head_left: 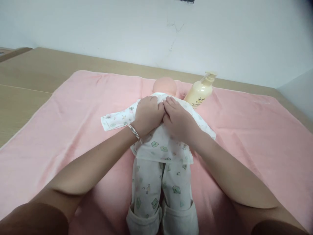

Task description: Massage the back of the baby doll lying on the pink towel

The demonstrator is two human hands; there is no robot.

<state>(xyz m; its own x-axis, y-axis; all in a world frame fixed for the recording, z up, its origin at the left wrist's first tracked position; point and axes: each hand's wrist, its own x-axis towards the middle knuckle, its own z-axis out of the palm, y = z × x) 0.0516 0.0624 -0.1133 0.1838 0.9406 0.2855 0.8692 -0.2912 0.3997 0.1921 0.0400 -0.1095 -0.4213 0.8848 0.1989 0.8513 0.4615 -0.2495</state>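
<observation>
A baby doll (164, 85) lies on the pink blanket, with its round, smooth head away from me and no face showing. It wears a white printed baby shirt (158, 148) and matching printed trousers (148, 187) with plain white cuffs. My left hand (149, 114), with a silver bangle at the wrist, is closed on the upper middle of the shirt. Beside it, fingertips nearly meeting, my right hand (179, 120) is closed on the same cloth. The exact pinch is hidden beneath my fingers. Both shirt sleeves spread out sideways.
A cream pump bottle (199, 93) stands tilted just right of the doll's head. The pink blanket (80, 107) covers much of the wooden table (36, 71). A white wall (110, 36) rises behind the table's far edge.
</observation>
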